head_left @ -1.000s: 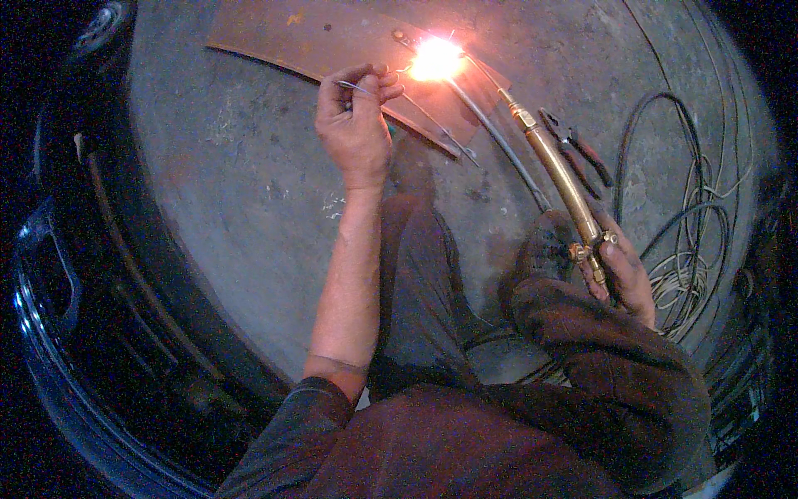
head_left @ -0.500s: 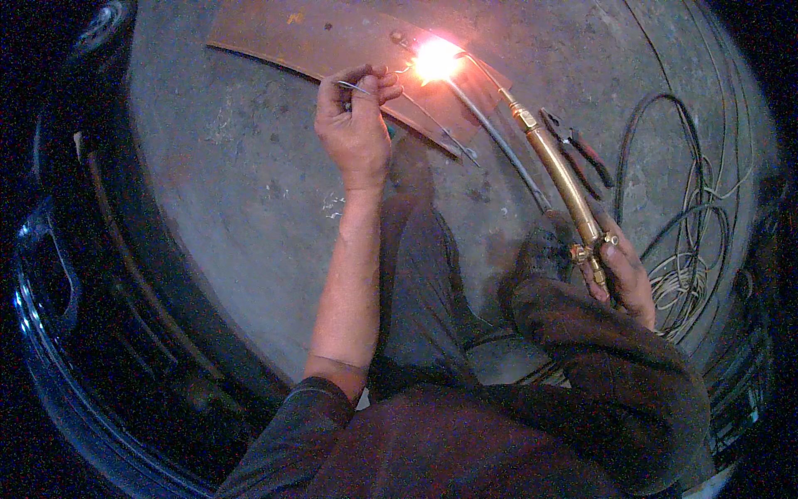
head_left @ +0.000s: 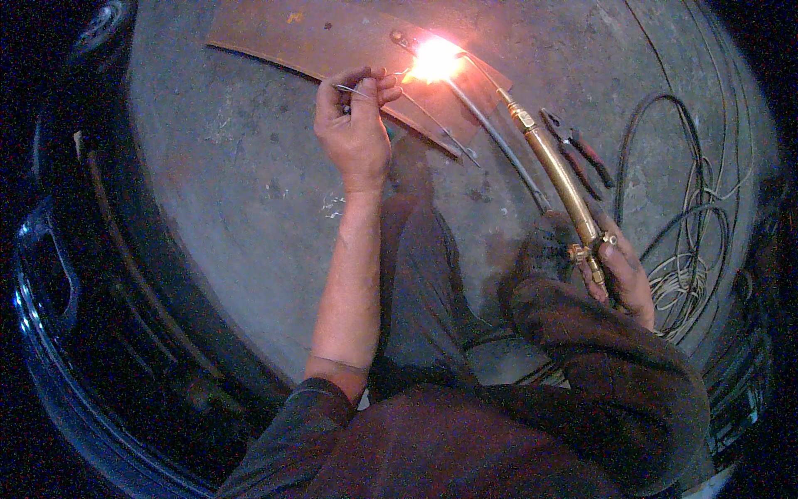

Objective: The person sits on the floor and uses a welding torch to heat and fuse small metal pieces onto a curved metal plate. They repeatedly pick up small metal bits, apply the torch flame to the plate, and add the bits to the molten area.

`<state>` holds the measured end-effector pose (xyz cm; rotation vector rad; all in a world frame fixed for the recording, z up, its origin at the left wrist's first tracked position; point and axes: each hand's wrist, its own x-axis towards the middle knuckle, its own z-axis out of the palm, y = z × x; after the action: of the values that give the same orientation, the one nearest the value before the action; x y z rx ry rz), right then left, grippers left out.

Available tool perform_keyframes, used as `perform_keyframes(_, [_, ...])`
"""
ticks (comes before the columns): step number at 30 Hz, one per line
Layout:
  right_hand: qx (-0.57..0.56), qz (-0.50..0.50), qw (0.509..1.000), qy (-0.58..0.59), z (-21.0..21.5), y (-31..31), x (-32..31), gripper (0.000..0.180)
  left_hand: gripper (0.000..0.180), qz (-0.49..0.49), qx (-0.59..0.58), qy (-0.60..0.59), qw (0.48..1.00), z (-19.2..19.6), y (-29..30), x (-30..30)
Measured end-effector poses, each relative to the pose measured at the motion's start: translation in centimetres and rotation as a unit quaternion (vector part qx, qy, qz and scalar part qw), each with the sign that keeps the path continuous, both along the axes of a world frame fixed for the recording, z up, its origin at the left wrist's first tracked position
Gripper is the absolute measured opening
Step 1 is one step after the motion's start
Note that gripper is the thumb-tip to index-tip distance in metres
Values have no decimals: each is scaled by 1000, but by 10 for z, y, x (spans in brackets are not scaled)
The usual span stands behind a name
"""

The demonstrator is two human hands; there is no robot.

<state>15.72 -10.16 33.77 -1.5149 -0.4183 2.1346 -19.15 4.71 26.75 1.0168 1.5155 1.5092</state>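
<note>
My left hand pinches a thin filler rod, whose tip runs toward a bright glow. In my right hand is a brass gas torch, gripped at its valve end. Its thin bent tip points into the glow from the right. A grey metal tube slants from the glow down toward my right foot. The glare hides the tube's far end and the spot being heated. Beneath lies a rusty flat steel plate on the floor.
Pliers with red-and-black handles lie right of the torch. Coiled hoses and cables spread over the concrete floor at the right. Another thin rod crosses the plate's near edge. A dark curved object stands at the left.
The rod in my left hand has shifted very slightly, and the glow has changed shape a little. My right hand and the torch stay almost in place.
</note>
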Motion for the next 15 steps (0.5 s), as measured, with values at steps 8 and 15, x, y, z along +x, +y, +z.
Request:
perform_keyframes(8, [-8, 0, 1000, -17, -6, -4, 3, 84, 11, 2, -2, 5, 1000, 1, 1, 0])
perform_keyframes(15, [-8, 8, 1000, -28, 4, 4, -6, 94, 11, 5, 3, -11, 1000, -2, 0, -2])
